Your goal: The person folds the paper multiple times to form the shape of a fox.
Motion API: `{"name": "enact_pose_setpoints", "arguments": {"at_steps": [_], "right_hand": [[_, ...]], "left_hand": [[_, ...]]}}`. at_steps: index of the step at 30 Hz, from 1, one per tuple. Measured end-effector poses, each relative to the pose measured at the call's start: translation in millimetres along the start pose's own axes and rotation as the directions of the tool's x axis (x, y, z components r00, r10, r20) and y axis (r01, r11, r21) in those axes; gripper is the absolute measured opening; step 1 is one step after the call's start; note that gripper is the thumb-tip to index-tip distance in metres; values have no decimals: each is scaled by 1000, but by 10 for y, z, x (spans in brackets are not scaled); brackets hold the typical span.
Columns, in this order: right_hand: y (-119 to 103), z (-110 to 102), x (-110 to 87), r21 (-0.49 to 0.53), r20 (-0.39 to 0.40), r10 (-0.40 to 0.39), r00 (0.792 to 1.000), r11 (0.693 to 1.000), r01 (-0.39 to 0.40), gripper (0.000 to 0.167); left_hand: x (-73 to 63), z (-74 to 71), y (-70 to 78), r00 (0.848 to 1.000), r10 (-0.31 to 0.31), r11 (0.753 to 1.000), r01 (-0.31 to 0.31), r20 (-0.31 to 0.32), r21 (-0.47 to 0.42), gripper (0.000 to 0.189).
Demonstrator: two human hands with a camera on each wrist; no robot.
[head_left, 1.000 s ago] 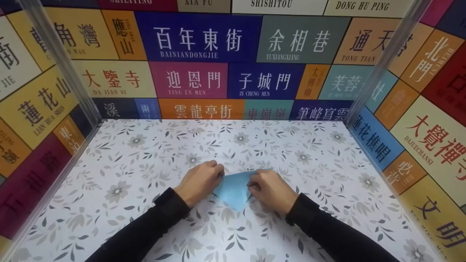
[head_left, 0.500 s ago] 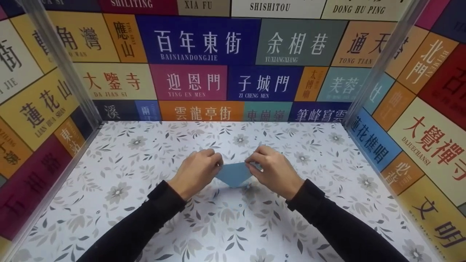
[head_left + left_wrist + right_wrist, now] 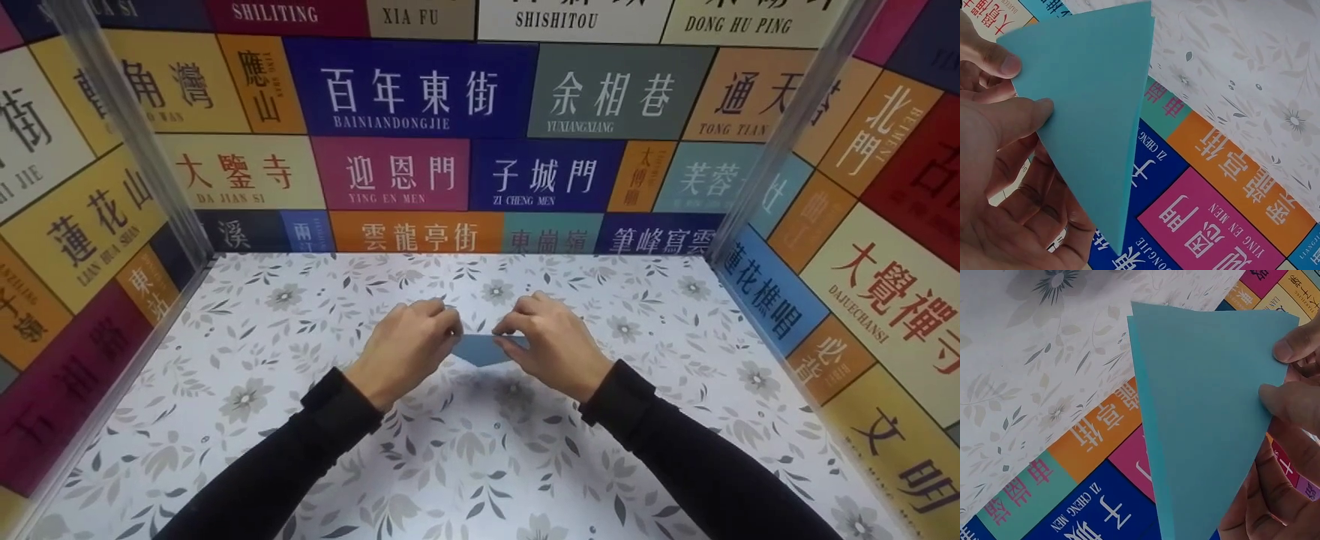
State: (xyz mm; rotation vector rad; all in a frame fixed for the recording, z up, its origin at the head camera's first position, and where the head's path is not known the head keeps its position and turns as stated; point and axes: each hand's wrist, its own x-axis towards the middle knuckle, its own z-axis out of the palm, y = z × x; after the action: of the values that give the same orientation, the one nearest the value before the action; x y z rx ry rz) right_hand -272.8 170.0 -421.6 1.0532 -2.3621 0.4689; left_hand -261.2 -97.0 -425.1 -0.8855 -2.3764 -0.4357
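Hands (image 3: 409, 341) (image 3: 555, 345) higher, thumbs on blue paper (image 3: 1086, 101)

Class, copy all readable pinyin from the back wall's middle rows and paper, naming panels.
"O WAN": yellow panel
"BAINIANDONGJIE": blue panel
"YUXIANGXIANG": grey panel
"TONG TIAN": peach panel
"DA JIAN SI": cream panel
"YING EN MEN": pink panel
"ZI CHENG MEN": second blue panel
Paper: none visible.
Vertical labels, teal panel: too blurred.
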Motion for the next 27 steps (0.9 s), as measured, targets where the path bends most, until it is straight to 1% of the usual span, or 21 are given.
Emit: {"name": "enact_pose_setpoints", "arguments": {"at_steps": [5,9,13,16,22,27], "right_hand": [[0,13,22,40,-9,-3,1000,999,3,7],[-20,-12,47,65,8,12,1000,998,-12,6],[-46,-40,75,58,23,26,999,998,-27,5],[-61,-40,93,49,22,14,1000,999,-15,4],[-89,-37,124,53,28,-7,1000,999,5,4],[-107,-38,143,54,31,4,1000,999,-6,4]], "left_hand": [[15,-30,-7,1000,13,999,-13,-14,36,7],[36,-53,3,999,27,998,-26,-21,59,7],[65,-67,33,1000,21,998,-21,-1,51,7],[77,-64,59,1000,25,998,-25,11,50,8],[85,-60,91,999,47,995,-48,17,85,8],[104,-69,111,999,39,997,-40,19,66,7]]}}
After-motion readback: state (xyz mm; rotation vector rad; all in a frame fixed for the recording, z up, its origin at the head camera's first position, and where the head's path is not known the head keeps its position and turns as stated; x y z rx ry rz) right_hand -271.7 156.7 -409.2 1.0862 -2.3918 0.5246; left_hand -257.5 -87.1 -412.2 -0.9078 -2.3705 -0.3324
